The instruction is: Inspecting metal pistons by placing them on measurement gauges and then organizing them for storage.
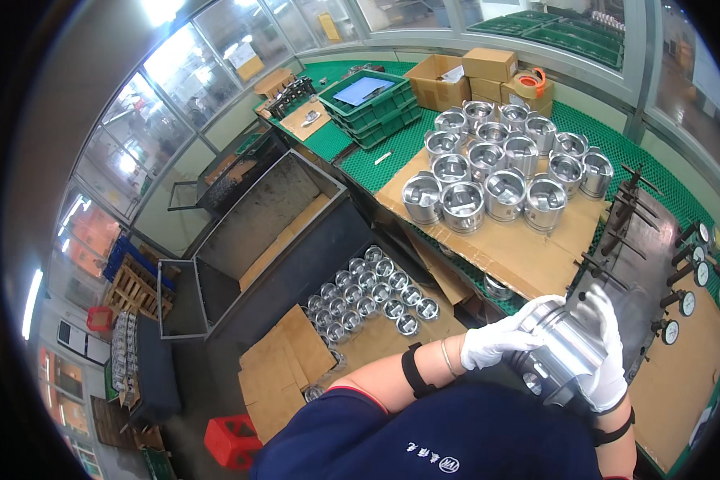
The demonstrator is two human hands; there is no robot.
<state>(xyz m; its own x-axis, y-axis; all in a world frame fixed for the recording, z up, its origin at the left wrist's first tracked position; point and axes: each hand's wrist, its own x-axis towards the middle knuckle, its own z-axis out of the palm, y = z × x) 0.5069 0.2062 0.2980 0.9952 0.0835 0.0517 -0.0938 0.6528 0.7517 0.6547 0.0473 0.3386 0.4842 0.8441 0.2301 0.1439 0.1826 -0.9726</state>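
A large shiny metal piston [566,356] is held tilted close in front of my body, at the lower right. My left hand [496,342], in a white glove, grips its left side near the grooved end. The gloved right hand [610,364] lies around the opposite side, its fingers pointing up along the metal. Just beyond my hands, several more pistons [504,192] stand grouped on a cardboard sheet [520,260] on the bench. Parts of the held piston are hidden behind both gloves.
Dial gauges [686,302] and a rack of dark rods [626,212] stand on the right. Green crates [372,112] and cardboard boxes [488,64] sit at the back. Lower left of the bench, smaller-looking pistons [368,292] rest on cardboard beside a grey metal bin [296,232]. A red stool [230,442] is at lower left.
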